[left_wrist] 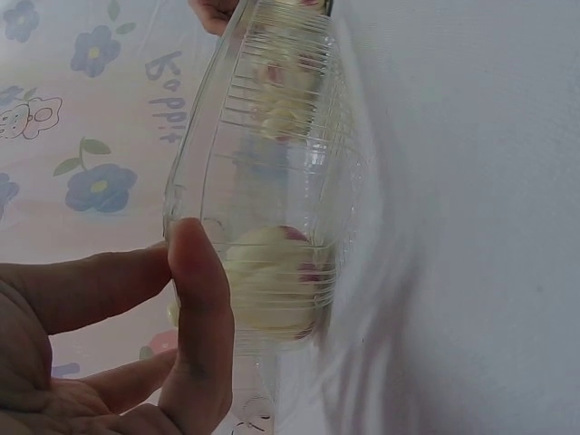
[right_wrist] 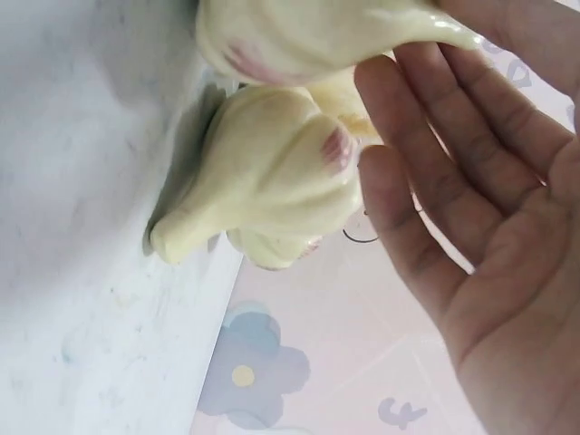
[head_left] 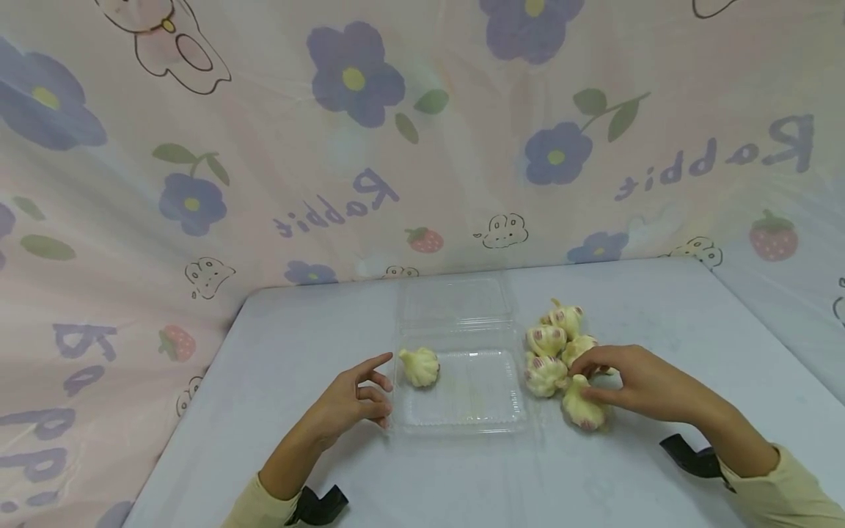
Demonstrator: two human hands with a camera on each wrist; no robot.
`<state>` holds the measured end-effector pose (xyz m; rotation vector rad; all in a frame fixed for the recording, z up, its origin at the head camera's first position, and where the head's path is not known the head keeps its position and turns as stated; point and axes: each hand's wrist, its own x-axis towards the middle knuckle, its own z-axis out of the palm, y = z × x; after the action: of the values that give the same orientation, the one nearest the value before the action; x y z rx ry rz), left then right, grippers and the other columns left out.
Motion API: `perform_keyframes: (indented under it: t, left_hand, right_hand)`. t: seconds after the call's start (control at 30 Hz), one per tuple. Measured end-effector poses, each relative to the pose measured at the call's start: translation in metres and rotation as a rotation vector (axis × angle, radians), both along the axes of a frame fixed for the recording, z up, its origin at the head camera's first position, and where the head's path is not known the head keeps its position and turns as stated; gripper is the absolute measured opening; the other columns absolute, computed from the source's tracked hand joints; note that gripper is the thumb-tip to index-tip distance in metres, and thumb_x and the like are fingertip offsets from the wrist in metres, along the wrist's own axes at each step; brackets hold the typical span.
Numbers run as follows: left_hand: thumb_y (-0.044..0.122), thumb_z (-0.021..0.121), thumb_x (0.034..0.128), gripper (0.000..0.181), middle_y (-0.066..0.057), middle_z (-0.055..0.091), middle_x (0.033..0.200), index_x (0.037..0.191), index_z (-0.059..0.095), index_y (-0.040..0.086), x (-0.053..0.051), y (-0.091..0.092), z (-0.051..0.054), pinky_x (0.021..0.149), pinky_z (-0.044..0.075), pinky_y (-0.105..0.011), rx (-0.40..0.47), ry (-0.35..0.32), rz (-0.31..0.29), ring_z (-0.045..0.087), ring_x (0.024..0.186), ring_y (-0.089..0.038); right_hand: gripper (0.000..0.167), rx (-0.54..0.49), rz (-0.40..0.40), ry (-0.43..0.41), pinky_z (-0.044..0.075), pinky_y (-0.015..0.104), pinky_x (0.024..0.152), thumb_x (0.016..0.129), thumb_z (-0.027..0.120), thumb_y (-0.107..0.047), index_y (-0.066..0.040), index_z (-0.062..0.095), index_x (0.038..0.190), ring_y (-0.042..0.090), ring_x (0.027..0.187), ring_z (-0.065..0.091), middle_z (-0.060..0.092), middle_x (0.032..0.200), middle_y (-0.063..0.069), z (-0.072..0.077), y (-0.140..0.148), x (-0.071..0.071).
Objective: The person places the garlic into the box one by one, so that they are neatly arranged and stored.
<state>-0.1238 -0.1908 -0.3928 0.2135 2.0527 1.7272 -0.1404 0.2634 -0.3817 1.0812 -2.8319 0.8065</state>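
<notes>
A clear plastic clamshell container (head_left: 462, 429) lies open, one garlic bulb (head_left: 419, 367) in its left part. My left hand (head_left: 353, 400) is at the container's left side, fingers loosely bent. In the left wrist view, a fingertip (left_wrist: 190, 245) touches or nearly touches the rim. To the right of the container, my right hand (head_left: 634, 378) pinches a garlic bulb (head_left: 584, 407) near its stem, thumb on one side and fingers on the other. In the right wrist view, this bulb (right_wrist: 290, 36) is partly cut off at the top. Another bulb (right_wrist: 272, 172) lies beside the fingers.
Several more garlic bulbs (head_left: 546, 374) are bunched right of the container. The container's lid (head_left: 455, 301) extends toward the table's back edge. A printed cloth (head_left: 455, 169) hangs behind the white table (head_left: 297, 315). Black straps or mounts (head_left: 689, 455) are at both wrists.
</notes>
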Motion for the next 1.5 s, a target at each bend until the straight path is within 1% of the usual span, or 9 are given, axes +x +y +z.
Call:
perform_keyframes:
  t: [0.17, 0.27, 0.53, 0.67, 0.8, 0.97, 1.1, 1.4, 1.5]
  left_hand:
    - [-0.011, 0.065, 0.0848, 0.085, -0.016, 0.048, 0.114, 0.158, 0.024, 0.005, 0.0, -0.001, 0.001, 0.07, 0.062, -0.031, 0.003, -0.003, 0.005, 0.063, 0.077, -0.015]
    - [-0.011, 0.065, 0.0849, 0.085, -0.015, 0.048, 0.113, 0.158, 0.024, 0.005, 0.0, -0.001, 0.001, 0.07, 0.062, -0.031, 0.002, -0.001, 0.004, 0.063, 0.077, -0.015]
    - [-0.011, 0.065, 0.0847, 0.085, -0.015, 0.048, 0.113, 0.158, 0.025, 0.005, -0.001, -0.001, -0.001, 0.071, 0.062, -0.03, -0.007, -0.005, 0.002, 0.064, 0.077, -0.014]
    - [-0.011, 0.065, 0.0844, 0.085, -0.016, 0.048, 0.113, 0.157, 0.025, 0.005, 0.0, -0.002, -0.001, 0.07, 0.062, -0.03, -0.012, -0.001, 0.003, 0.064, 0.076, -0.014]
    - [-0.012, 0.065, 0.084, 0.085, -0.015, 0.048, 0.113, 0.157, 0.025, 0.004, 0.0, -0.001, 0.0, 0.07, 0.062, -0.03, -0.011, -0.002, 0.007, 0.063, 0.076, -0.013]
    - [-0.013, 0.064, 0.0837, 0.085, -0.015, 0.048, 0.113, 0.157, 0.025, 0.004, 0.0, 0.0, 0.001, 0.069, 0.061, -0.029, -0.011, 0.002, 0.013, 0.063, 0.076, -0.014]
    - [-0.012, 0.065, 0.084, 0.085, -0.015, 0.048, 0.113, 0.157, 0.025, 0.004, 0.0, 0.0, 0.001, 0.069, 0.061, -0.029, -0.013, 0.0, 0.012, 0.063, 0.076, -0.015]
    - [-0.011, 0.065, 0.0842, 0.085, -0.016, 0.048, 0.114, 0.157, 0.025, 0.005, 0.0, -0.002, 0.0, 0.069, 0.061, -0.031, -0.002, 0.007, 0.002, 0.063, 0.075, -0.016]
    - [-0.011, 0.065, 0.0842, 0.084, -0.016, 0.048, 0.114, 0.157, 0.025, 0.005, 0.0, -0.002, 0.0, 0.069, 0.061, -0.031, -0.002, 0.009, 0.003, 0.062, 0.076, -0.016]
  right_hand:
    - [0.024, 0.004, -0.035, 0.089, 0.054, 0.025, 0.069, 0.087, 0.078, -0.024, -0.025, 0.069, 0.109, -0.003, 0.089, 0.061, 0.067, 0.102, -0.021, 0.003, 0.004, -0.001]
    - [0.026, 0.004, -0.075, 0.1, 0.051, 0.024, 0.066, 0.084, 0.08, -0.023, -0.026, 0.07, 0.108, -0.005, 0.088, 0.06, 0.067, 0.1, -0.023, 0.003, 0.008, -0.002]
    - [0.029, 0.016, -0.083, 0.069, 0.049, 0.024, 0.064, 0.085, 0.079, -0.027, -0.029, 0.068, 0.111, -0.006, 0.089, 0.059, 0.068, 0.104, -0.019, 0.001, 0.013, 0.0]
    - [0.029, 0.021, -0.05, 0.028, 0.054, 0.026, 0.071, 0.086, 0.078, -0.029, -0.029, 0.067, 0.113, -0.003, 0.092, 0.061, 0.067, 0.106, -0.019, 0.0, 0.014, -0.001]
    - [0.032, 0.058, -0.044, -0.012, 0.056, 0.027, 0.077, 0.086, 0.076, -0.04, -0.029, 0.065, 0.115, 0.0, 0.096, 0.061, 0.066, 0.11, -0.019, -0.002, 0.014, -0.001]
    - [0.053, 0.16, -0.068, -0.076, 0.057, 0.041, 0.09, 0.082, 0.069, -0.061, -0.03, 0.063, 0.125, 0.021, 0.116, 0.064, 0.065, 0.126, -0.007, -0.003, 0.014, 0.002]
    - [0.062, 0.18, -0.045, -0.139, 0.05, 0.055, 0.098, 0.08, 0.067, -0.067, -0.033, 0.06, 0.131, 0.038, 0.128, 0.056, 0.061, 0.137, 0.004, -0.007, 0.013, 0.002]
    - [0.065, 0.179, -0.025, -0.161, 0.051, 0.055, 0.098, 0.078, 0.073, -0.062, -0.034, 0.057, 0.134, 0.04, 0.129, 0.054, 0.059, 0.14, 0.005, -0.007, 0.016, 0.001]
    - [0.064, 0.168, -0.02, -0.136, 0.056, 0.045, 0.094, 0.078, 0.074, -0.061, -0.032, 0.058, 0.134, 0.028, 0.124, 0.06, 0.06, 0.137, 0.002, -0.006, 0.019, 0.0]
